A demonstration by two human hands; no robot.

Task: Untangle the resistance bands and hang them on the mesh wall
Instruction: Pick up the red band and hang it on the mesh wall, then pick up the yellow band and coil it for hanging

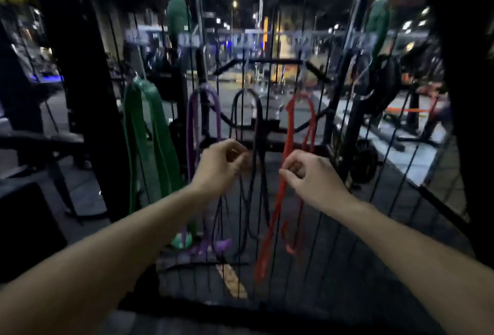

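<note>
Four resistance bands hang side by side on the black mesh wall [331,227]: a wide green band [149,134], a purple band [191,134], a black band [260,120] and a red band [290,126]. My left hand [222,166] is raised in front of the mesh with its fingers curled, pinching at the black band's left strand. My right hand [312,176] has its thumb and forefinger curled onto the red band about halfway down its length. The picture is blurred, so the exact contact is hard to make out.
Two more green bands [177,17] [378,21] hang higher on the mesh. A thick black upright post [80,80] stands to the left. Behind the mesh are gym racks and weight plates [363,163]. A yellow floor mark [232,278] lies below.
</note>
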